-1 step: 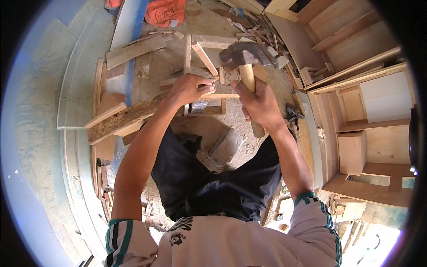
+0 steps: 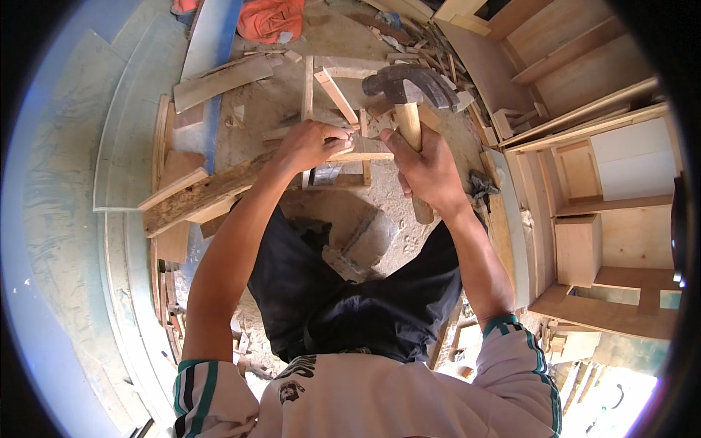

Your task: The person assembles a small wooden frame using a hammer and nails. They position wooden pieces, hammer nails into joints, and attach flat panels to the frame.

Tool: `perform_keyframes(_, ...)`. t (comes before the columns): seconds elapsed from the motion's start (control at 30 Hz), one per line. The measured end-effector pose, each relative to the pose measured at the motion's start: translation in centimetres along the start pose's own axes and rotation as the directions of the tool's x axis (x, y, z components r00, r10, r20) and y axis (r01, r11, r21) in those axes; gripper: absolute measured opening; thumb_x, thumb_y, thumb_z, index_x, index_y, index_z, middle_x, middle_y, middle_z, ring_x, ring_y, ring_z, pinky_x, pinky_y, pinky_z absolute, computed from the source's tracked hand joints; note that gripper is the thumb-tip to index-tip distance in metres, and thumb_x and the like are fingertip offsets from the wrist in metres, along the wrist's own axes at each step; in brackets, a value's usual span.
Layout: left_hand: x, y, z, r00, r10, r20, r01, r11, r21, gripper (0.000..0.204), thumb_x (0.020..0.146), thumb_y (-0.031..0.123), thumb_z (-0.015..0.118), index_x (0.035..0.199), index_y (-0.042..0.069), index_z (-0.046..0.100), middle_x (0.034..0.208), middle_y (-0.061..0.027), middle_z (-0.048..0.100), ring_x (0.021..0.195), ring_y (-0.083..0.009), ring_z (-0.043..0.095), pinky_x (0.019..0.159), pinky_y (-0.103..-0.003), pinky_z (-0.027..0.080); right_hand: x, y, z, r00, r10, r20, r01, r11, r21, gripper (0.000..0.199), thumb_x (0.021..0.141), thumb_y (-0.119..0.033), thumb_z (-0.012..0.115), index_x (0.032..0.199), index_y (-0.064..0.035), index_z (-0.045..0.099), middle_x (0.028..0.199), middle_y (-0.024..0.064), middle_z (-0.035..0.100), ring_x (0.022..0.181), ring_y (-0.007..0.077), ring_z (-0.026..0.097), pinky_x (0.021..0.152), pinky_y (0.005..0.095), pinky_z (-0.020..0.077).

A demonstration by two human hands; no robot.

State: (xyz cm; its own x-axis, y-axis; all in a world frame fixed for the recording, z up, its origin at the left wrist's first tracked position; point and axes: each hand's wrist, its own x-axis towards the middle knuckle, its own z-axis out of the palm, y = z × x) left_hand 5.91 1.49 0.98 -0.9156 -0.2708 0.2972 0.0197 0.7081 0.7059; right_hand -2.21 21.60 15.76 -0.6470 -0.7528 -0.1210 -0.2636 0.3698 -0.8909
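My right hand (image 2: 429, 168) is wrapped round the wooden handle of a claw hammer (image 2: 410, 93). Its dark metal head stands up beyond my fist, with the curved claw to the right. Left of it, my left hand (image 2: 312, 144) is closed in a pinch at a light wooden frame (image 2: 307, 87) made of narrow strips. Whatever sits between those fingertips is too small to make out. A short slanted wood strip (image 2: 337, 96) ends just beyond the pinching fingers. Under my left wrist runs a rough wooden beam (image 2: 212, 193), partly covered by the forearm.
Glass-like sheets (image 2: 120, 146) lean along the left side. An orange cloth (image 2: 270, 20) lies at the far side, and wood scraps (image 2: 431, 55) are heaped at the far right. Wooden cabinet carcasses (image 2: 613, 219) stand on the right. A stone-like block (image 2: 371, 239) lies between my legs.
The hammer head, smeared by motion before, now shows sharply, in nearly the same place. My left hand has not visibly moved.
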Motion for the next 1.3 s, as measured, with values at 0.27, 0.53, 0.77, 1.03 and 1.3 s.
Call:
perform_keyframes(0.27, 0.1, 0.1, -0.3, 0.999, 0.036, 0.035, -0.038, 0.998, 0.058, 0.023, 0.089, 0.035, 0.069, 0.101, 0.017, 0.076, 0.097, -0.0070, 0.074, 0.084, -0.0308, 0.069, 0.074, -0.039, 0.054, -0.2, 0.2, 0.6, 0.978, 0.158, 0.139, -0.140, 0.981, -0.135, 0.033, 0.095, -0.030, 0.063, 0.091, 0.0020, 0.057, 0.053, 0.0043, 0.052, 0.040, 0.0131, 0.051, 0.041, 0.0314, 0.0431)
perform_keyframes(0.53, 0.7, 1.7, -1.1, 0.982, -0.076, 0.175, 0.044, 0.983, 0.179, 0.021, 0.092, 0.031, 0.067, 0.103, 0.016, 0.075, 0.106, -0.0035, 0.074, 0.088, -0.0283, 0.071, 0.078, -0.037, 0.055, -0.1, 2.2, 1.5, 0.982, 0.145, 0.120, -0.103, 0.948, -0.301, 0.030, 0.097, -0.027, 0.061, 0.089, 0.0010, 0.055, 0.050, 0.0021, 0.049, 0.039, 0.0107, 0.049, 0.037, 0.0305, 0.0405)
perform_keyframes(0.77, 0.1, 0.0, -0.3, 0.999, 0.016, 0.041, -0.017, 0.999, 0.033, 0.022, 0.092, 0.032, 0.067, 0.103, 0.015, 0.076, 0.104, -0.0043, 0.074, 0.087, -0.0279, 0.071, 0.078, -0.036, 0.055, -0.5, 0.0, 0.7, 0.997, 0.043, 0.061, -0.037, 0.995, -0.094, 0.034, 0.095, -0.029, 0.061, 0.101, 0.0043, 0.058, 0.057, 0.0104, 0.057, 0.042, 0.0185, 0.058, 0.043, 0.0359, 0.0478)
perform_keyframes(1.03, 0.2, 1.0, -0.9, 0.994, -0.046, 0.101, 0.048, 0.999, -0.010, 0.024, 0.091, 0.034, 0.068, 0.101, 0.013, 0.076, 0.111, -0.0029, 0.073, 0.095, -0.0250, 0.071, 0.084, -0.033, 0.053, -1.1, 1.2, 1.3, 0.985, 0.161, 0.069, -0.147, 0.972, -0.181, 0.039, 0.095, -0.032, 0.063, 0.104, 0.0052, 0.058, 0.059, 0.0122, 0.059, 0.042, 0.0205, 0.057, 0.045, 0.0364, 0.0478)
perform_keyframes(1.3, 0.4, 1.3, -0.8, 0.985, -0.097, 0.143, 0.091, 0.995, 0.048, 0.057, 0.078, 0.044, 0.077, 0.120, 0.007, 0.067, 0.117, -0.0127, 0.070, 0.103, -0.0300, 0.068, 0.092, -0.035, 0.051, -0.6, 3.7, 1.3, 0.979, 0.176, 0.104, -0.144, 0.954, -0.265, 0.044, 0.092, -0.035, 0.064, 0.109, 0.0060, 0.059, 0.069, 0.0197, 0.065, 0.048, 0.0261, 0.064, 0.052, 0.0402, 0.0530)
